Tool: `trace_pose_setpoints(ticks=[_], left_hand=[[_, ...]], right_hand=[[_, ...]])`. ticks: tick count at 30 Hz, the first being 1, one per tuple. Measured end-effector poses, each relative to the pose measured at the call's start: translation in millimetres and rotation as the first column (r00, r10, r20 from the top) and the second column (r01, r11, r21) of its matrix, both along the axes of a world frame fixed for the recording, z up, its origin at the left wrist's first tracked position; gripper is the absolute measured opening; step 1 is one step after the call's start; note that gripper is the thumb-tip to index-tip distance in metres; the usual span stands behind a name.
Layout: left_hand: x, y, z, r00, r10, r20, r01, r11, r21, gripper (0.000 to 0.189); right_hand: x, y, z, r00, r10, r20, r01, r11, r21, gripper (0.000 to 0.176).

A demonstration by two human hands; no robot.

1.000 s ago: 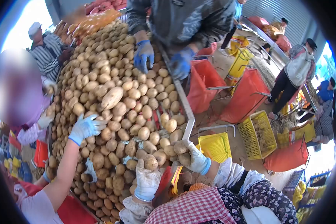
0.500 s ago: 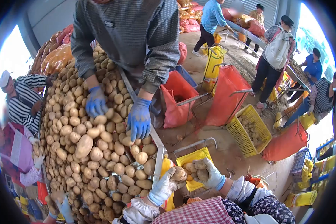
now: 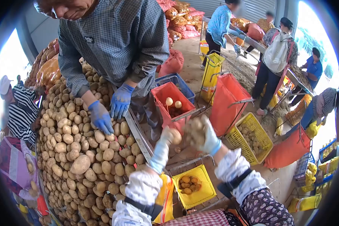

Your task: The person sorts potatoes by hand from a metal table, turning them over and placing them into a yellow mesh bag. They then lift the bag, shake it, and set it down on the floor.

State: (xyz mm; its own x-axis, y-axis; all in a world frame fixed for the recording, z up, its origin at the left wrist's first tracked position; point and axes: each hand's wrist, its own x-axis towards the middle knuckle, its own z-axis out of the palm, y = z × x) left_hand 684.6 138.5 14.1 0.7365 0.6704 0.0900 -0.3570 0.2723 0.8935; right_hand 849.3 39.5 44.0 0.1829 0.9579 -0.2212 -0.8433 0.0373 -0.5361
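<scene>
My left hand, in a pale glove, reaches forward with its fingers closed around a potato. Beside it my right hand, gloved too and smeared by motion, is closed on several potatoes. Both hands are raised in front of the open red bag. Two pale potatoes show within its mouth, apart from my fingers. Below my hands, a yellow bag hangs open on a metal frame, with several potatoes inside.
A big heap of potatoes fills the sorting table to the left, bounded by a metal edge. Across it a co-worker's blue-gloved hands touch the heap. To the right stand another red bag and a yellow crate.
My hands have moved from over the yellow bag up and forward toward the red bag, still holding potatoes. Two potatoes now show over the red bag. The co-worker's hands have shifted.
</scene>
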Motion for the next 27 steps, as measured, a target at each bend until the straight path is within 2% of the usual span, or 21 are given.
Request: trace_pose_setpoints(ticks=[1, 2, 3, 4, 5, 7, 8, 9, 10, 11, 13, 14, 16, 17, 19, 20, 21, 23, 25, 26, 27], left_hand=[[-8.2, -17.4, -3.6, 0.987, -0.145, 0.064, 0.133, 0.978, 0.163, 0.025], [-17.4, -36.5, -24.3, 0.983, -0.182, 0.011, 0.182, 0.983, 0.031, 0.029], [-25.2, -74.8, -27.0, 0.987, 0.074, -0.145, -0.082, 0.995, -0.048, 0.044], [-38.2, -70.0, -68.0, 0.88, 0.3, -0.368, 0.031, 0.736, 0.676, 0.071], [-50.2, -81.3, -51.3, 0.858, 0.317, -0.405, 0.152, 0.596, 0.789, 0.075], [-60.0, -103.4, -38.0, 0.786, 0.28, -0.552, 0.254, 0.667, 0.7, 0.073], [-65.9, -108.1, -30.2, 0.787, 0.282, -0.549, 0.249, 0.669, 0.701, 0.073], [-73.0, -109.7, -22.1, 0.801, 0.259, -0.54, 0.259, 0.664, 0.702, 0.073], [-81.3, -110.9, -14.4, 0.815, 0.235, -0.529, 0.269, 0.657, 0.705, 0.073], [-92.5, -112.0, -8.5, 0.819, 0.238, -0.522, 0.262, 0.655, 0.709, 0.073], [-122.2, -113.3, 0.2, 0.862, 0.072, -0.501, 0.154, 0.906, 0.395, 0.071], [-142.0, -115.2, 0.4, 0.868, 0.074, -0.491, 0.101, 0.942, 0.32, 0.07], [-172.8, -122.6, 5.3, 0.87, 0.157, -0.468, -0.064, 0.976, 0.209, 0.067], [-186.4, -127.9, 5.7, 0.857, 0.219, -0.466, -0.159, 0.974, 0.164, 0.065], [-208.4, -139.0, 7.3, 0.821, 0.318, -0.474, -0.313, 0.945, 0.093, 0.062], [-217.5, -145.6, 8.0, 0.798, 0.36, -0.484, -0.378, 0.924, 0.064, 0.06], [-225.6, -150.2, 10.3, 0.772, 0.398, -0.495, -0.438, 0.898, 0.038, 0.059], [-238.2, -161.2, 12.9, 0.727, 0.455, -0.514, -0.529, 0.848, 0.001, 0.056], [-247.0, -167.3, 15.9, 0.693, 0.501, -0.518, -0.592, 0.806, -0.012, 0.053], [-252.5, -170.6, 17.2, 0.682, 0.52, -0.514, -0.612, 0.791, -0.011, 0.052], [-257.1, -172.2, 18.5, 0.678, 0.533, -0.506, -0.624, 0.782, -0.013, 0.05]], right_hand=[[0.8, -16.6, -33.2, 0.981, 0.194, 0.028, -0.193, 0.98, -0.041, 0.063], [-10.0, -30.0, -48.0, 0.899, 0.436, 0.044, -0.438, 0.891, 0.118, 0.069], [-32.5, -54.3, -42.8, 0.919, 0.391, -0.061, -0.391, 0.92, 0.01, 0.072], [-40.5, -68.7, -59.7, 0.926, 0.352, -0.138, -0.362, 0.931, -0.054, 0.073], [-50.6, -80.7, -64.5, 0.934, 0.321, -0.159, -0.331, 0.943, -0.041, 0.073], [-67.5, -104.2, -70.4, 0.921, 0.269, -0.281, -0.287, 0.958, -0.024, 0.072], [-74.3, -115.6, -71.4, 0.892, 0.245, -0.379, -0.274, 0.961, -0.024, 0.071], [-74.8, -125.4, -84.2, 0.647, 0.339, -0.683, -0.252, 0.94, 0.228, 0.07], [-73.3, -134.6, -82.0, 0.662, 0.216, -0.717, -0.233, 0.969, 0.077, 0.072], [-66.9, -139.5, -90.3, 0.742, 0.209, -0.637, -0.247, 0.968, 0.03, 0.069], [-44.3, -146.8, -107.5, 0.79, 0.096, -0.605, -0.181, 0.98, -0.082, 0.066], [-36.8, -141.3, -102.4, 0.865, -0.061, -0.497, -0.077, 0.964, -0.253, 0.059], [-9.0, -117.4, -96.9, 0.935, -0.067, -0.347, -0.035, 0.96, -0.279, 0.051], [5.3, -97.3, -93.9, 0.956, -0.076, -0.282, -0.014, 0.953, -0.303, 0.05], [46.3, -26.7, -95.3, 0.97, 0.069, -0.235, -0.053, 0.996, 0.072, 0.05], [61.2, 22.7, -68.0, 0.982, -0.173, -0.078, 0.156, 0.97, -0.188, 0.052], [85.5, 68.1, -52.9, 0.979, -0.089, -0.183, 0.12, 0.978, 0.168, 0.054], [104.9, 144.8, 17.3, 0.943, -0.308, -0.127, 0.326, 0.932, 0.159, 0.065], [108.2, 175.5, 37.0, 0.915, -0.403, 0.026, 0.404, 0.914, -0.041, 0.078], [100.8, 180.1, 37.6, 0.944, -0.264, 0.197, 0.28, 0.958, -0.056, 0.084], [89.2, 181.5, 35.5, 0.932, -0.229, 0.282, 0.267, 0.958, -0.103, 0.086]])
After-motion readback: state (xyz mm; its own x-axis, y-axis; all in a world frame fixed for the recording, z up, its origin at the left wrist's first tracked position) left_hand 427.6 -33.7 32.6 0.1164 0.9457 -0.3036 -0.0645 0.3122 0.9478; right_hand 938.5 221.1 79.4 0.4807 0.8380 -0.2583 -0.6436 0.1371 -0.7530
